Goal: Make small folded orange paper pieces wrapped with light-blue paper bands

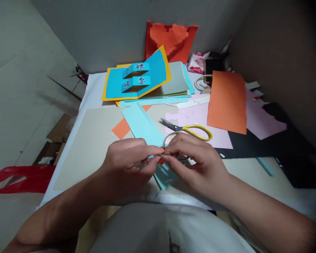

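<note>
My left hand point(131, 158) and my right hand point(197, 160) meet over the near part of the table, fingertips pinched together. Between them shows a small orange-red piece point(161, 161), seemingly paper, mostly covered by the fingers. Under the hands lies a light-blue paper strip point(146, 123), crossing an orange paper strip point(121, 128). A ring-shaped roll point(164, 141), perhaps tape, is partly hidden behind my right fingers. Just beyond them rest yellow-handled scissors point(176, 128), blades slightly apart and pointing left.
A blue and yellow pop-up card point(152, 82) lies on stacked paper at the back. Behind it leans a red card point(193, 35). Orange paper point(228, 105), pink paper point(267, 119) and black sheets point(300, 140) spread rightward. A red plastic bag point(39, 175) hangs off the left.
</note>
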`<state>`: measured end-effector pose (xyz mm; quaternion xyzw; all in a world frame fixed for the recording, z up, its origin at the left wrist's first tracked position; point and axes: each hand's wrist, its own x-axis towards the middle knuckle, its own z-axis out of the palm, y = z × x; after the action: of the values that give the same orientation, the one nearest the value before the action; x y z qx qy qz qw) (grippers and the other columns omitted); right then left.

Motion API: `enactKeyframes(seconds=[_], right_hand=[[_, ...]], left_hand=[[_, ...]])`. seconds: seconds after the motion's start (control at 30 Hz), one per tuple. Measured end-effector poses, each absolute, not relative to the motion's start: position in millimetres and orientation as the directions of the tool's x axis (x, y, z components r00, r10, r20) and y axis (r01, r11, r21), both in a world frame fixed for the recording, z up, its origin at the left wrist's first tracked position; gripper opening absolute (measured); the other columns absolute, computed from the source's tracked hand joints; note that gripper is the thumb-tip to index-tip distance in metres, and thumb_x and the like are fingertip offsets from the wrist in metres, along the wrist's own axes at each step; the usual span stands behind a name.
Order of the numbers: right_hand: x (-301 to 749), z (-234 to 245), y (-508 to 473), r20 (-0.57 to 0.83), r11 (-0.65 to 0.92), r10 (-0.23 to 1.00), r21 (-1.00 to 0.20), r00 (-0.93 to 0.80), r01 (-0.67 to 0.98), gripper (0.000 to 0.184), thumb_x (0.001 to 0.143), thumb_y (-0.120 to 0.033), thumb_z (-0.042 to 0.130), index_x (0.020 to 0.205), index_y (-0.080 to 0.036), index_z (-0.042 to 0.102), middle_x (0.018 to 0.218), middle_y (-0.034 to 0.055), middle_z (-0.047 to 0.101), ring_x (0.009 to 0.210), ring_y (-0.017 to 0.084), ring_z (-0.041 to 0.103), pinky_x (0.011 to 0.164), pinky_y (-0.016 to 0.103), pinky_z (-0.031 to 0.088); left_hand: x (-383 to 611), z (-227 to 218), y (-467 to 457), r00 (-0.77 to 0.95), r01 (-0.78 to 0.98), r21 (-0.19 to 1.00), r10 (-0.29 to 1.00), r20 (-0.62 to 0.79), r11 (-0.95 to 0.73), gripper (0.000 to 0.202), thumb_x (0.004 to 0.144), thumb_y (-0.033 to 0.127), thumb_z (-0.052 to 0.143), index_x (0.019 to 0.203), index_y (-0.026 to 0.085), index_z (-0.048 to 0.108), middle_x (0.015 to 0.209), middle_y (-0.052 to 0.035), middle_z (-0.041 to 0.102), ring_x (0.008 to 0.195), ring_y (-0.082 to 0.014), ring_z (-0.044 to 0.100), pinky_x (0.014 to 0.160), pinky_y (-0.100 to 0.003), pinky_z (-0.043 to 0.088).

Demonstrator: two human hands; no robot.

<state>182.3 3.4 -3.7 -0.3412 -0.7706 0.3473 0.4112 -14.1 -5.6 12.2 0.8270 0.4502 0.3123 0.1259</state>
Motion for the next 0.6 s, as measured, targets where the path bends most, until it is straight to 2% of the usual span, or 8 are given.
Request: enactKeyframes(seconds=[0.07, 0.13, 0.27, 0.4, 0.47, 0.6], right_hand=[[183, -6, 3, 0.399, 0.533, 0.807, -0.81, -0.435, 0.245, 0.013, 0.085, -0.004, 0.06, 0.082, -0.015, 0.067, 0.077, 0.0049, 0.063, 0.074, 0.015, 0.059, 0.067, 0.029, 0.046], [183, -7, 3, 0.388, 0.529, 0.807, -0.81, -0.446, 0.253, 0.013, 0.085, -0.005, 0.06, 0.082, -0.014, 0.067, 0.078, 0.0055, 0.063, 0.075, 0.015, 0.058, 0.067, 0.029, 0.046], [182, -10, 2, 0.358, 0.511, 0.808, -0.82, -0.467, 0.256, 0.01, 0.085, -0.007, 0.061, 0.083, -0.015, 0.068, 0.08, 0.0049, 0.064, 0.075, 0.014, 0.058, 0.067, 0.028, 0.045], [182, -9, 2, 0.295, 0.457, 0.828, -0.847, -0.476, 0.27, 0.008, 0.085, -0.009, 0.063, 0.08, -0.015, 0.066, 0.076, 0.0033, 0.063, 0.073, 0.013, 0.056, 0.065, 0.027, 0.043], [182, -6, 3, 0.206, 0.372, 0.837, -0.893, -0.506, 0.252, 0.007, 0.086, -0.013, 0.064, 0.08, -0.015, 0.065, 0.074, 0.002, 0.062, 0.072, 0.013, 0.055, 0.065, 0.026, 0.043], [183, 0, 7, -0.069, 0.08, 0.79, -0.974, -0.609, 0.213, 0.008, 0.09, -0.022, 0.062, 0.086, -0.016, 0.066, 0.078, 0.0006, 0.06, 0.073, 0.012, 0.054, 0.067, 0.024, 0.044]], left_hand=[[-13, 12, -4, 0.403, 0.64, 0.508, 0.815, 0.417, -0.577, 0.014, 0.08, 0.015, 0.063, 0.082, 0.021, 0.076, 0.051, 0.0044, 0.058, 0.047, -0.0071, 0.049, 0.052, -0.018, 0.038], [-13, 12, -2, 0.42, 0.626, 0.544, 0.83, 0.368, -0.558, 0.015, 0.078, 0.011, 0.063, 0.079, 0.019, 0.075, 0.049, 0.0063, 0.054, 0.046, -0.0054, 0.045, 0.05, -0.017, 0.036], [-16, 14, 0, 0.446, 0.613, 0.615, 0.86, 0.249, -0.496, 0.018, 0.079, 0.006, 0.06, 0.074, 0.018, 0.073, 0.056, 0.0061, 0.058, 0.051, -0.0042, 0.045, 0.053, -0.016, 0.035], [-22, 16, -1, 0.482, 0.628, 0.638, 0.867, 0.131, -0.445, 0.017, 0.082, 0.008, 0.059, 0.072, 0.018, 0.069, 0.057, 0.0069, 0.053, 0.053, -0.0044, 0.042, 0.053, -0.016, 0.033], [-24, 18, -1, 0.501, 0.63, 0.66, 0.863, 0.058, -0.41, 0.017, 0.082, 0.008, 0.058, 0.07, 0.017, 0.066, 0.057, 0.0067, 0.049, 0.054, -0.0049, 0.041, 0.052, -0.017, 0.032], [-28, 24, 1, 0.58, 0.578, 0.734, 0.812, -0.062, -0.357, 0.017, 0.084, 0.009, 0.056, 0.072, 0.016, 0.066, 0.059, 0.0057, 0.049, 0.056, -0.006, 0.041, 0.054, -0.018, 0.034]])
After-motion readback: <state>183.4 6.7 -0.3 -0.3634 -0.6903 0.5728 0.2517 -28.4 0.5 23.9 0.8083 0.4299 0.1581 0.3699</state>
